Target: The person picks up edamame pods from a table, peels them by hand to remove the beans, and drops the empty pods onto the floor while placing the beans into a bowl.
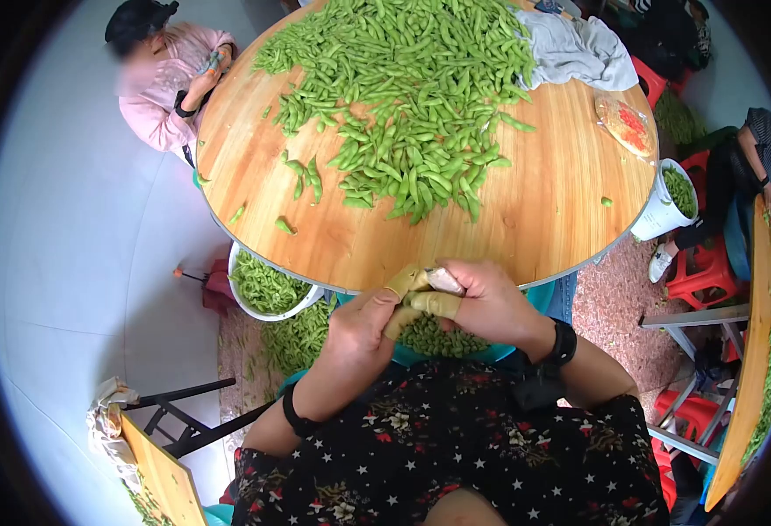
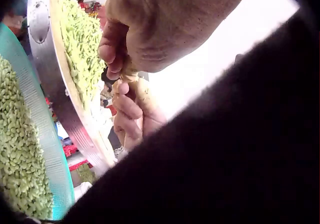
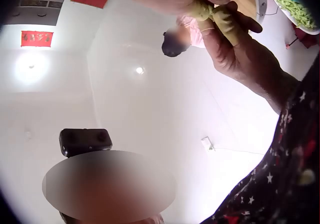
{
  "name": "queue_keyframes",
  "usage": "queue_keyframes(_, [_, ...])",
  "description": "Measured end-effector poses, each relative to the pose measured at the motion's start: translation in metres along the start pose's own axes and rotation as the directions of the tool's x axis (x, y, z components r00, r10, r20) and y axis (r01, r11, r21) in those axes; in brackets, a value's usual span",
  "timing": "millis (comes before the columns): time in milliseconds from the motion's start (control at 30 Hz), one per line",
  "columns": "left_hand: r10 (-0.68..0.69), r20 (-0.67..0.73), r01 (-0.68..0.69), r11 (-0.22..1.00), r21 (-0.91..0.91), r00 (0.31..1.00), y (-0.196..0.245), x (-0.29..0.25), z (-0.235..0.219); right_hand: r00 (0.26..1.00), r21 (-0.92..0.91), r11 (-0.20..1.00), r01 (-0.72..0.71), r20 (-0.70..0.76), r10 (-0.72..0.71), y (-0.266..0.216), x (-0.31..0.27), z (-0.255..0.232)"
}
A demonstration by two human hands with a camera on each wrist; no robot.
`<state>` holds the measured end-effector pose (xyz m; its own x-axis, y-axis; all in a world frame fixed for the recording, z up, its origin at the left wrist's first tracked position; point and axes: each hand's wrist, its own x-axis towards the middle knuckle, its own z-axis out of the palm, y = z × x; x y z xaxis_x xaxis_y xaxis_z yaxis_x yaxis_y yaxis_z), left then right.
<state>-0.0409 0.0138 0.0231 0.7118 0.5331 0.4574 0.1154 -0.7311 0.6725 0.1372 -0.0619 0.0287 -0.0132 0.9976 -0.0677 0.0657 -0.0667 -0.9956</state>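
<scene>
I saw the round wooden tabletop (image 1: 526, 228) curve across the far half of the scene, its near rim passing just beyond the hands, with bare wood between that rim and the heap of green pods (image 1: 412, 96) piled toward the far side. A grey cloth (image 1: 574, 48) lay at the far right edge of the tabletop and a small plate (image 1: 624, 123) sat near the right rim. Below the near rim, left of the hands, stood a white bowl of pods (image 1: 267, 289), and directly under the hands a teal basin of shelled beans (image 1: 442, 340) filled the lap space; a white bucket (image 1: 662, 206) hung off the right rim. The hands met in the gap between the tabletop edge and the body, forearms angled inward from either side. The left hand (image 1: 364, 320) had its fingers curled, thumb and forefinger wearing yellowish finger covers (image 1: 403, 282), pinching the pod (image 1: 444, 280). The right hand (image 1: 482, 302) curled round the same pod from the right, its covered thumb pressed against it. The pod sat between both sets of fingertips, above the teal basin and just short of the tabletop rim. Another person (image 1: 171, 83) sat at the far left edge.
</scene>
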Motion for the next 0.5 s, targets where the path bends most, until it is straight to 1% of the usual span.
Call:
queue_keyframes(67, [-0.013,0.032,0.01,0.994,0.108,0.999,-0.004,0.006,-0.007,1.0,0.028,1.0,-0.003,-0.004,0.003,-0.007,0.003,-0.004])
queue_keyframes(100, [-0.006,0.03,0.003,0.994,0.109,1.0,-0.006,0.009,-0.007,0.998,-0.002,0.998,-0.058,0.003,0.058,-0.013,0.003,-0.007])
queue_keyframes(133, [-0.047,0.0,0.047,0.995,0.087,0.999,-0.009,0.011,-0.007,0.993,-0.032,0.993,-0.113,0.008,0.114,-0.016,0.003,-0.009])
queue_keyframes(167, [-0.089,-0.029,0.091,0.994,0.064,0.996,-0.011,0.013,-0.007,0.994,-0.035,0.993,-0.11,0.006,0.11,-0.013,0.003,-0.009])
queue_keyframes(200, [-0.084,-0.031,0.086,0.994,0.064,0.996,-0.011,0.014,-0.007,0.998,-0.113,0.992,-0.048,-0.056,0.041,-0.005,0.003,-0.008])
queue_keyframes(233, [-0.192,-0.021,0.19,0.98,-0.065,0.981,-0.012,0.016,-0.007,0.993,-0.194,0.981,0.01,-0.113,-0.033,-0.002,0.003,-0.007])
queue_keyframes(267, [-0.295,0.005,0.29,0.938,-0.192,0.956,-0.012,0.018,-0.006,0.999,-0.263,0.965,0.006,-0.05,-0.02,-0.002,0.001,-0.008])
queue_keyframes(300, [-0.29,0.007,0.286,0.939,-0.194,0.957,-0.012,0.019,-0.005,0.998,-0.265,0.964,0.006,-0.055,-0.022,-0.002,0.0,-0.007])
queue_keyframes(367, [-0.305,0.032,0.306,0.934,-0.187,0.952,-0.012,0.02,-0.003,0.994,-0.31,0.947,0.087,-0.033,-0.102,-0.001,-0.001,-0.004])
queue_keyframes(400, [-0.304,0.031,0.304,0.934,-0.188,0.952,-0.014,0.02,-0.002,0.994,-0.312,0.946,0.087,-0.034,-0.102,0.001,0.0,-0.002])
queue_keyframes(467, [-0.108,-0.025,0.109,0.994,0.012,0.994,-0.021,0.022,0.0,0.987,-0.287,0.947,0.145,-0.023,-0.158,0.004,0.003,0.0])
queue_keyframes(500, [-0.108,-0.025,0.108,0.994,0.012,0.994,-0.021,0.022,0.0,0.987,-0.287,0.947,0.145,-0.024,-0.159,0.002,0.004,-0.001])
